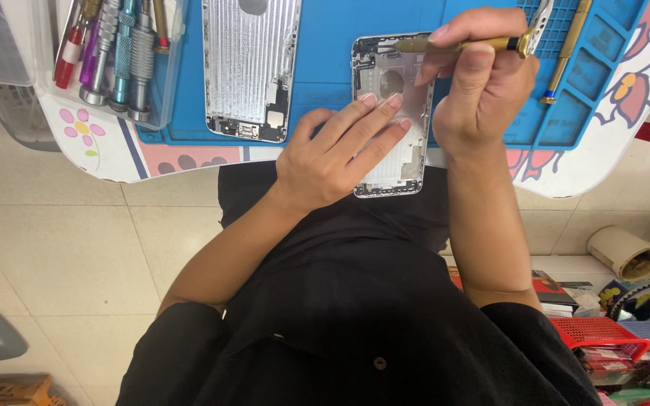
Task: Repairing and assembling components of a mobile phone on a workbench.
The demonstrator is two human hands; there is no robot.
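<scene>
A silver phone rear housing [382, 71] lies open-side up at the near edge of a blue work mat [340, 30]. My left hand [336, 154] rests flat on the housing, fingers spread across its middle. My right hand [483, 83] grips a brass-coloured screwdriver [453, 45], held sideways with its tip at the housing's upper edge. A second silver phone part [250, 68] with ribbed shielding lies on the mat to the left.
A clear tray [161, 98] at the left holds several screwdrivers [110, 49]. Another brass tool [566, 53] lies in the mat's compartments at right. The small table [114, 150] has a flower pattern. A red basket [599, 334] and clutter sit on the floor at lower right.
</scene>
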